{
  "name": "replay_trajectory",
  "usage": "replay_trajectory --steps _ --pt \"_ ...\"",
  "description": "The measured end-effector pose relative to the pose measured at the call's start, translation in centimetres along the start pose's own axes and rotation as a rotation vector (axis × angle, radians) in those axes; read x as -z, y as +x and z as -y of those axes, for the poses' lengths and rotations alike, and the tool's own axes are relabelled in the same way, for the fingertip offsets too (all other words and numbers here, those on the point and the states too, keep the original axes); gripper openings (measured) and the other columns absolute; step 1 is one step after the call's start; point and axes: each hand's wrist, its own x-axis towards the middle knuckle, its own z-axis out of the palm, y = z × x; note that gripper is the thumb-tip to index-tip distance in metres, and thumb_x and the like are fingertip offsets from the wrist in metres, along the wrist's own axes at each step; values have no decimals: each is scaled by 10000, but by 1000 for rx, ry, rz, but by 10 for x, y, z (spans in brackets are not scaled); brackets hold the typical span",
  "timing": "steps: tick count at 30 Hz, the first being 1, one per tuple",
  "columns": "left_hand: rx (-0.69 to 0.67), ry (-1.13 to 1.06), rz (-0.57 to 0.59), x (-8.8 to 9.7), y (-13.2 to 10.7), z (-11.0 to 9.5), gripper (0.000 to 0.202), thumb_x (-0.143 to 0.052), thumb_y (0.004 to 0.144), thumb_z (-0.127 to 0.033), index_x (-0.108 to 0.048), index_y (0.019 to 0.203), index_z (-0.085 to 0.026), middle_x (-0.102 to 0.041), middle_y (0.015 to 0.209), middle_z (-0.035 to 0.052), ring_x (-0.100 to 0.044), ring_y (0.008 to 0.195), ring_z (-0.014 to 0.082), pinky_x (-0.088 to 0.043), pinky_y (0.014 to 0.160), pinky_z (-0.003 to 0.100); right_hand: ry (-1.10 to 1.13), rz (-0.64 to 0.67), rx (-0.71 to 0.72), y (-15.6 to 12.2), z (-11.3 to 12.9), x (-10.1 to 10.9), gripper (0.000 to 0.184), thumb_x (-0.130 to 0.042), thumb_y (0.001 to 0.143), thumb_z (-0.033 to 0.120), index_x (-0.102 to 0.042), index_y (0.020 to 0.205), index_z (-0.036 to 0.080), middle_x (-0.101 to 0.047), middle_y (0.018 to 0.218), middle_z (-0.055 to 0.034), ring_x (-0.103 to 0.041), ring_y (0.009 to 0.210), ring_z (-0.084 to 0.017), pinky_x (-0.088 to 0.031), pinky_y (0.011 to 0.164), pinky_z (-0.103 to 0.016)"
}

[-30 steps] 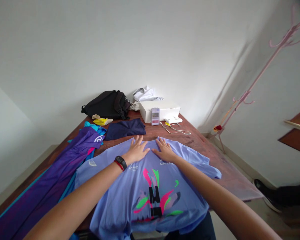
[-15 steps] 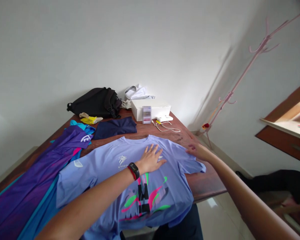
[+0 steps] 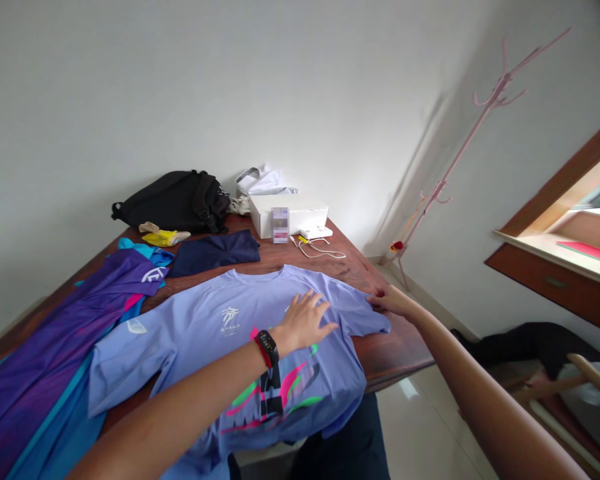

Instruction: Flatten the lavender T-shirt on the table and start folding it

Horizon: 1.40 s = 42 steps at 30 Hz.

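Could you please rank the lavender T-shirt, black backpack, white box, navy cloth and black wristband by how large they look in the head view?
Largest to smallest:
1. Lavender T-shirt
2. Black backpack
3. White box and navy cloth: too alike to rank
4. Black wristband

I am receiving soft, moderate light; a blurred shadow is crossing the wall (image 3: 230, 93) beside the coat rack (image 3: 471, 133); glare is marking the floor (image 3: 410, 427); pixelation is covering a small upright item (image 3: 281, 225).
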Motion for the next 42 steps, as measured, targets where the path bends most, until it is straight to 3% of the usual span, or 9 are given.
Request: replay_trajectory --steps 5,11,15,23,28,32,36,38,42 --pt "-2 -17 -7 -12 20 -48 586 -649 868 -608 -586 1266 -182 -658 1141 130 -650 1044 325 -544 869 437 208 -111 7 0 12 -1 351 -623 789 535 -559 797 190 -638 686 -18 -622 591 -155 -506 538 -255" --pt "-59 -27 52 -34 29 -63 185 -507 936 -166 -629 1071 -199 -678 1008 70 -670 911 236 -541 758 338 221 -331 48 14 18 -9 394 -593 772 585 -573 856 201 -578 647 14 -535 572 -161 -413 521 -258" --pt "-134 -29 57 -34 23 -69 136 -521 969 -256 -640 993 -197 -662 1005 75 -643 963 247 -538 807 357 185 -385 75 22 19 -16 317 -615 759 511 -601 818 201 -630 695 -20 -579 680 -200 -427 601 -281" --pt "24 -156 -60 -28 19 -35 434 -455 1025 -460 -554 1340 -179 -598 1324 140 -578 1218 297 -457 1049 443 243 -241 78 -4 23 -10 404 -693 755 459 -674 1045 179 -688 725 -36 -641 657 -211 -504 588 -299" --pt "85 -159 120 -32 17 -5 736 -468 987 -578 -368 1540 -103 -238 1647 230 -135 1535 425 -129 1210 651 484 40 54 -31 57 -5 719 -733 752 507 -516 1378 227 -660 671 29 -642 577 -188 -511 534 -279" --pt "187 -563 6 -20 22 4 605 -481 987 -504 -459 1485 -163 -286 1649 160 -127 1554 353 -116 1246 565 453 98 143 -41 101 -13 643 -717 789 502 -540 1347 236 -517 561 102 -478 415 -99 -356 390 -182" --pt "383 -1020 -137 15 27 15 492 -397 1007 -552 -586 1290 -197 -591 1406 160 -545 1317 313 -421 1120 472 434 158 132 -43 140 -33 460 -696 840 386 -578 1256 226 -462 558 112 -445 398 -70 -342 355 -146" --pt "476 -1214 -39 32 24 23 585 -307 1001 -650 -551 1278 -196 -656 1264 165 -692 1037 298 -571 888 462 441 201 83 -42 156 -47 400 -662 873 323 -565 1249 226 -533 612 86 -526 442 -81 -438 393 -159" --pt "642 -1616 244 51 12 38 671 -362 919 -782 -514 1253 -221 -677 977 82 -670 704 217 -568 614 353 444 303 73 -39 177 -81 336 -646 896 254 -551 1217 228 -600 706 59 -604 473 -97 -559 449 -228"
